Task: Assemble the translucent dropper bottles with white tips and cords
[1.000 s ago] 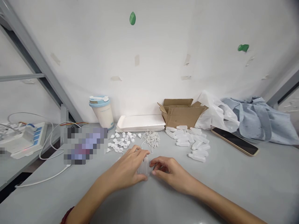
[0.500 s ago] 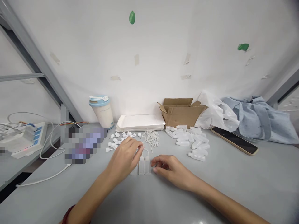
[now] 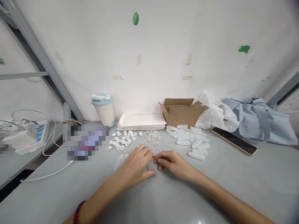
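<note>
My left hand (image 3: 137,165) reaches over a small translucent plastic bottle (image 3: 150,164) lying on the grey table, its thumb by the lower end and its fingertips by the upper end. Curled fingers of my right hand (image 3: 171,163) meet at the right side of that bottle; what lies between the fingertips is hidden. Left of my left hand, another translucent bottle (image 3: 118,162) lies tilted, with a thin cord at its top. White caps (image 3: 123,140) and a tangle of thin white cords (image 3: 152,137) lie just beyond my hands.
Several loose bottles (image 3: 197,143) lie to the right, before an open cardboard box (image 3: 184,115). Farther right are a plastic bag (image 3: 213,113), a phone (image 3: 234,141) and a blue cloth bag (image 3: 261,121). A paper cup (image 3: 104,112), white envelopes (image 3: 142,121) and a power strip (image 3: 35,137) stand leftward.
My left hand has moved right and toward me, its thumb now out at the bottle's lower end. My right fingers have closed together beside the bottle. The tilted bottle at left has come into sight.
</note>
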Available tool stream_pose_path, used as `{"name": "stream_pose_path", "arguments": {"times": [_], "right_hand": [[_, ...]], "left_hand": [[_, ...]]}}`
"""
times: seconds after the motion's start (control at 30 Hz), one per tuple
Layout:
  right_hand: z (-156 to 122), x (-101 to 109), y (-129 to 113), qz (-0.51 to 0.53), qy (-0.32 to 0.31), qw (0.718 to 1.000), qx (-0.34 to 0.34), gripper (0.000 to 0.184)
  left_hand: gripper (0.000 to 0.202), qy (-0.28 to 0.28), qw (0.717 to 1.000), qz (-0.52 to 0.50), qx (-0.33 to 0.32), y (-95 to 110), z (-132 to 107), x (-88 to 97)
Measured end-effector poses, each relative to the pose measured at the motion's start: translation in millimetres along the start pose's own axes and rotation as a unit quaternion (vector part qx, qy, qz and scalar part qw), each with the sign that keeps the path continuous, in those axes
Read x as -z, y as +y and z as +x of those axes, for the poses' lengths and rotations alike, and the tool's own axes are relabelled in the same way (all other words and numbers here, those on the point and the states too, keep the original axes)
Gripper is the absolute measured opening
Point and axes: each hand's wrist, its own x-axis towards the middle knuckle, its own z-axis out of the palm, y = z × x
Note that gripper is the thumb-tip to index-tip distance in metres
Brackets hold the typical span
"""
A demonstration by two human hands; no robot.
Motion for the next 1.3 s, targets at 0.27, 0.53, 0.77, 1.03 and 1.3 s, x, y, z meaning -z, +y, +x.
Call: {"name": "stream_pose_path", "arguments": {"times": [0.27, 0.53, 0.77, 1.03, 1.3], "right_hand": [[-4, -4, -7, -0.012, -0.016, 1.0, -0.012, 0.024], [-5, -4, -11, -0.021, -0.04, 0.999, -0.003, 0.028], [-5, -3, -10, -0.015, -0.033, 0.999, -0.011, 0.025], [7, 18, 12, -0.229, 0.153, 0.959, 0.071, 0.023], [10, 13, 17, -0.329, 0.122, 0.929, 0.119, 0.033]], "left_hand": [[0.029, -0.02, 1.0, 0.005, 0.015, -6, -2, 2.8], [0.033, -0.033, 0.999, -0.032, 0.026, -7, -4, 4.8], [0.034, -0.035, 0.999, -0.027, 0.029, -6, -4, 5.2], [0.032, -0.029, 0.999, -0.008, 0.03, -4, -6, 8.5], [0.027, -0.018, 0.999, -0.018, 0.023, 0, -5, 9.9]]}}
